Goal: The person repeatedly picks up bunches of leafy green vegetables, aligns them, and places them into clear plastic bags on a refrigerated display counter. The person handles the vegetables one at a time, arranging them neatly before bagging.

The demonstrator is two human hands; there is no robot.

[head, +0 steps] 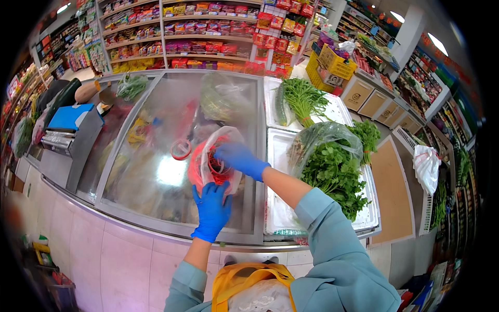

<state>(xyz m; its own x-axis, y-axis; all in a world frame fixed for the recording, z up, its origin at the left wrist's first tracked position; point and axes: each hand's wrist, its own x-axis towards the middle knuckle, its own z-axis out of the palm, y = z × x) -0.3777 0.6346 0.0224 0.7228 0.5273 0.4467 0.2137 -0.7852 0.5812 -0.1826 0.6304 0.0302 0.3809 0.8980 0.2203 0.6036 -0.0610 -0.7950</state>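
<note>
A plastic bag (202, 156) with red ties or rubber bands inside stands on the glass top of a chest freezer (144, 187). My left hand (212, 210), in a blue glove, is at the bag's near edge, its fingers on the rim. From the right, my right hand (241, 158), gloved too, reaches into the bag's mouth; its fingertips are hidden among the red bands. Just left of the bag lies a roll of red tape (181, 149). Bunches of leafy coriander (331, 167), partly under a clear plastic bag, rest on a white foam tray (277, 187) to the right.
Behind the coriander, a second foam tray (273, 84) holds bundled greens (304, 97) and a cucumber (280, 105). Bagged vegetables (218, 97) lie at the freezer's far side. A blue-topped wrapping device or scale (70, 117) stands left. Snack shelves (206, 27) rise beyond.
</note>
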